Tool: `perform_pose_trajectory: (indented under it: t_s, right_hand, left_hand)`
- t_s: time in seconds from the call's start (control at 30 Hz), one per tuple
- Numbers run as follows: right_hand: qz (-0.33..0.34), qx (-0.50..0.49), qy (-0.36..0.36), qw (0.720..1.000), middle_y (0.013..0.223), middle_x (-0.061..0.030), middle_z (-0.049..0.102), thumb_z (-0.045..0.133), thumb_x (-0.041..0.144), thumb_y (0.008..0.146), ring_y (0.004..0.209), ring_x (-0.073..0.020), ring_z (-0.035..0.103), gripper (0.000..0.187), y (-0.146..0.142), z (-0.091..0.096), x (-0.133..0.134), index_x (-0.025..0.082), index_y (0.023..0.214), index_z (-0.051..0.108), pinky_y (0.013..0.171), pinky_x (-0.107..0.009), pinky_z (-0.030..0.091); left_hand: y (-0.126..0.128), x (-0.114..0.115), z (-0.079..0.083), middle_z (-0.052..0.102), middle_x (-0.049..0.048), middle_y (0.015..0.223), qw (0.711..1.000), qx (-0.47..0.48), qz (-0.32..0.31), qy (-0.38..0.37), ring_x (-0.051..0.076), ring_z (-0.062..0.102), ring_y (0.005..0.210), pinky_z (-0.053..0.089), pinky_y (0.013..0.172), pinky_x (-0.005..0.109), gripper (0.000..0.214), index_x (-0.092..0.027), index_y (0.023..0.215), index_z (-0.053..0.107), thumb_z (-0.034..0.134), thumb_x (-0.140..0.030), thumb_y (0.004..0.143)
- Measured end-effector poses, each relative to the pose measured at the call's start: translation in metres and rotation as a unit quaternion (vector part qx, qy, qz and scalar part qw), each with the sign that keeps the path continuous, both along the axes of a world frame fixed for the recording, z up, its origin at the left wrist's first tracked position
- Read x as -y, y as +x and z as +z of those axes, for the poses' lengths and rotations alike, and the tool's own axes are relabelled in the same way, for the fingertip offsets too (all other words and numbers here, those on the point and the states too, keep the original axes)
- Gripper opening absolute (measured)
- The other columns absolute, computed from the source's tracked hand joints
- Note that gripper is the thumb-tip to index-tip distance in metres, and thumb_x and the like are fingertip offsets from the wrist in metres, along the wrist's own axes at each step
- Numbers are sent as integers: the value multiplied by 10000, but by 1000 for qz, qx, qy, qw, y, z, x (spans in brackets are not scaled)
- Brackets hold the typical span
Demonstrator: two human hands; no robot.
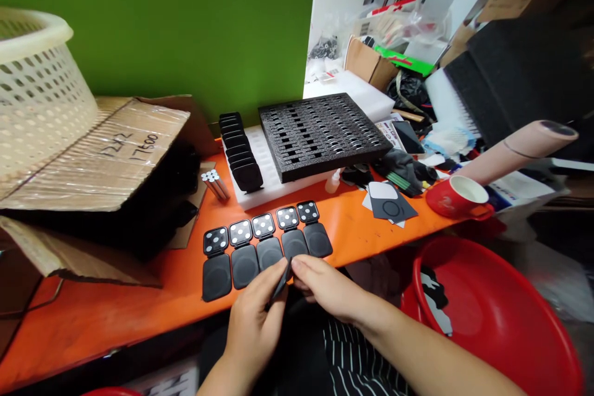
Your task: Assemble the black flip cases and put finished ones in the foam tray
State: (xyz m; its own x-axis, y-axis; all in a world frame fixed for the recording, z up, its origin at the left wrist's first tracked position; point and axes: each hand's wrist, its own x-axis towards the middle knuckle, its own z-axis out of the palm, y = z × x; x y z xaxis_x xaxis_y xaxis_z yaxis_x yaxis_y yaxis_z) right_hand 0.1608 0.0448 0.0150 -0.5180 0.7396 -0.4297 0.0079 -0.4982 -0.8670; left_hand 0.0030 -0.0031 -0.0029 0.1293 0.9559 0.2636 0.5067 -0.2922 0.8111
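My left hand (254,312) grips a thin dark flat piece (281,281), seen nearly edge-on, at the table's front edge. My right hand (327,288) pinches its upper end, with thumb and fingers closed. Most of the piece is hidden by my fingers. Just beyond my hands lies a row of several hinged black units, opened flat. Each has a smooth black pad (216,277) with a faint round mark towards me, and a smaller square half (240,232) with silvery dots behind it.
A black foam tray (325,133) rests on white foam (260,198), beside a line of upright black pieces (241,154). Silvery-ended rods (216,184) and a small bottle (333,182) stand nearby. Left is an open carton (139,130); right, a red mug (457,198) and red basin (520,297).
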Motion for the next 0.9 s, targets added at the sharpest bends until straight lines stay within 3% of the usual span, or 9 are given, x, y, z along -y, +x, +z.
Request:
perform_pose_trajectory:
  t_s: [0.1,0.23,0.37,0.47,0.57,0.77,0.9]
  right_hand:
    - [-21,-105,-131,986,545,91,287,595,601,743,475,-52,163,452,2,-2,5,186,706,420,456,-207,119]
    - [-99,-165,-198,961,482,110,247,691,506,696,440,-40,123,441,-1,-6,11,181,638,399,441,-208,90]
    - [-120,-199,-215,949,453,114,256,657,538,717,418,-39,141,415,-7,-8,14,166,677,476,430,-197,114]
    - [-78,-202,-230,949,450,112,257,543,572,792,409,-43,142,411,-8,-6,14,165,737,509,422,-188,118]
    - [-38,-153,-221,962,482,99,301,521,475,824,408,-35,152,328,-6,-2,14,154,755,516,411,-184,99]
    - [-29,-112,-179,977,515,92,343,587,476,796,417,-30,175,332,-3,3,15,167,756,472,388,-158,98]
    - [-47,-176,-281,942,493,102,328,609,408,813,399,-23,179,289,3,2,13,180,749,442,386,-129,137]
  left_hand:
    - [-3,3,1,637,57,1182,995,-74,-47,54,208,604,1049,503,886,354,474,-255,1284,503,484,-99,837]
    - [1,4,2,659,72,1140,994,-76,-56,53,204,636,948,519,803,325,481,-237,1288,502,485,-98,828]
    - [8,-4,2,711,58,954,994,48,46,-86,210,660,839,513,755,302,231,-209,1040,658,538,-253,848]
    - [9,-13,2,691,43,763,950,178,163,-196,210,638,719,499,659,286,235,-155,840,657,605,-379,790]
    - [9,-16,3,674,31,726,924,240,205,-216,196,614,696,476,640,268,282,-140,813,646,643,-414,748]
    - [13,-6,11,706,32,804,962,190,114,-158,194,648,729,505,704,277,233,-195,971,692,612,-338,805]
    - [15,1,9,718,30,971,989,131,45,-59,204,674,869,525,804,299,232,-271,1027,689,577,-206,834]
